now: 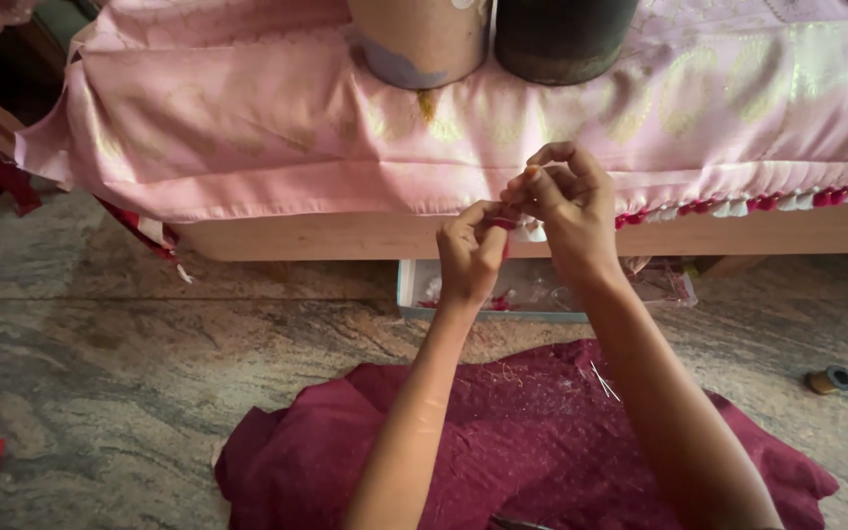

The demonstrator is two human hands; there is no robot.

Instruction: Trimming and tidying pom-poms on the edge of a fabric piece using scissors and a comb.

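I see both hands raised at the hem of a glossy pink cloth (277, 128) draped over a wooden platform (345, 236). The left hand (471, 253) has its fingers pressed together, pinching a small red tassel (504, 224) at the fringe; the right hand (566, 196) curls tight, pinching the same edge. A crumpled maroon fabric (532, 442) lies on the speckled stone floor (149, 334).

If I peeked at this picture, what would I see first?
First, two hands meeting in the middle: the left hand and right hand pinch the tasselled edge of a shiny pink cloth draped over a wooden ledge. Below them a dark maroon cloth spreads across the stone floor.
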